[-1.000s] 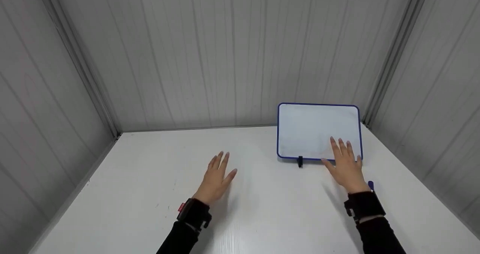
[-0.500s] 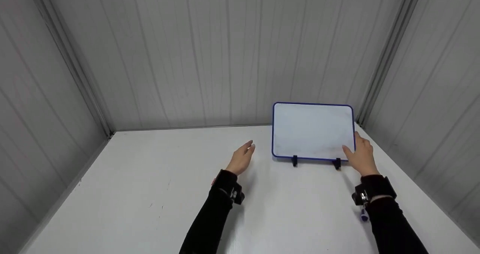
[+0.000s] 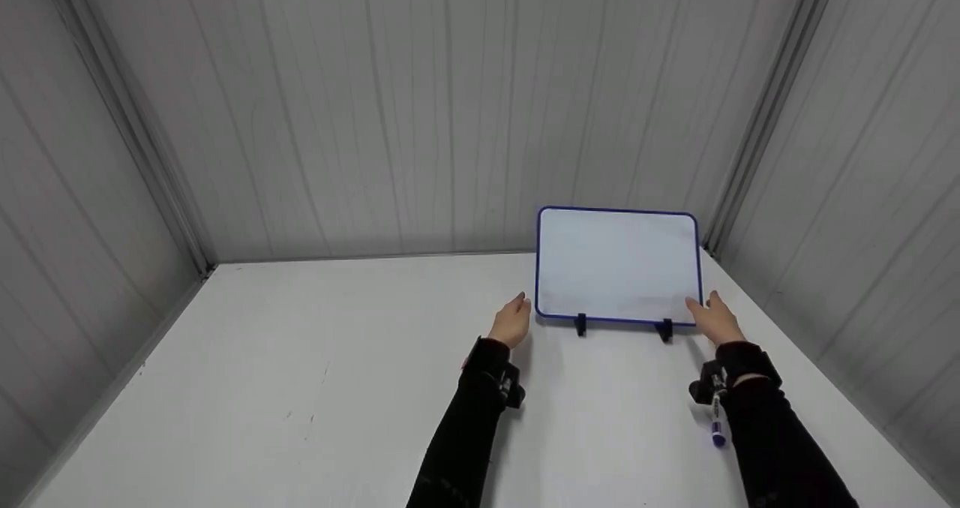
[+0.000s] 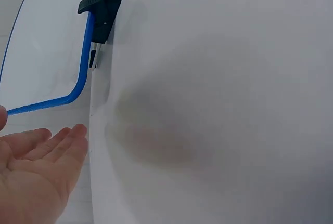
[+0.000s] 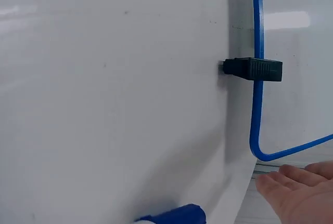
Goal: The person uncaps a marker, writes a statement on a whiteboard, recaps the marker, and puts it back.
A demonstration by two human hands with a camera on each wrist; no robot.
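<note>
Hands (image 3: 512,320) beside whiteboard (image 3: 617,265) corners

A white table (image 3: 315,388) is filling the lower half of the head view, showing a few small dark specks on its left side. Grey panelled walls (image 3: 420,110) are closing it in at the back and on both sides, meeting at metal corner strips (image 3: 127,129). A blue-capped marker (image 3: 717,422) is lying on the table near the right edge.
</note>
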